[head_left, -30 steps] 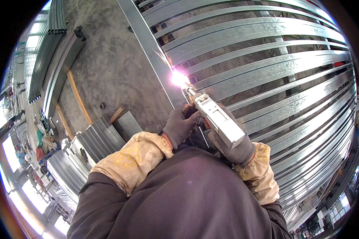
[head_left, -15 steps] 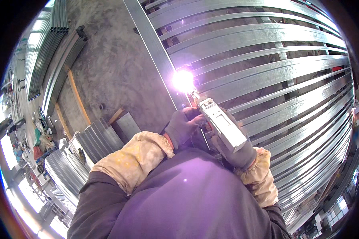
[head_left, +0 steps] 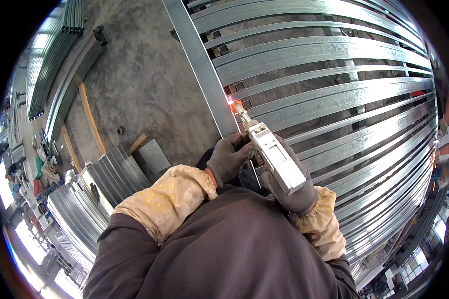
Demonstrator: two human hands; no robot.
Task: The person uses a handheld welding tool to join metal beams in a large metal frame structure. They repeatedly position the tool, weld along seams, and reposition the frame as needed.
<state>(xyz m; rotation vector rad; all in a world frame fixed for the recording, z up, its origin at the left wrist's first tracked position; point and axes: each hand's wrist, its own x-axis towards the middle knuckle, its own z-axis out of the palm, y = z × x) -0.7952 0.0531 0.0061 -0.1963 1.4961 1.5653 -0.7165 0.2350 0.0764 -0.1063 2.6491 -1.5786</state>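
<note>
My right hand [head_left: 297, 195], in a grey glove, is wrapped round the body of a white, box-shaped welding gun [head_left: 278, 157]. Its narrow metal nozzle points up and left at the joint between a long galvanized steel rail [head_left: 198, 60] and the end of a crosswise steel tube [head_left: 304, 102]. A small red glow lights that joint at the tip. My left hand [head_left: 228, 158], also gloved, is closed beside the front of the gun, near the rail's close end. Its fingers are curled; what they grip is hidden. Pale cuffs cover both forearms.
Many parallel steel tubes spread to the right, with darker supports beneath. On the left stand stacked steel profiles [head_left: 119, 172], long bundled channels [head_left: 55, 55] and wooden battens [head_left: 91, 117]. A flat metal plate [head_left: 154, 155] lies near my left sleeve. Concrete floor [head_left: 144, 74] shows between.
The bright violet-white welding flare at the nozzle has gone out, leaving a small red glow. The metalwork has shifted slightly in view; both hands keep nearly the same place.
</note>
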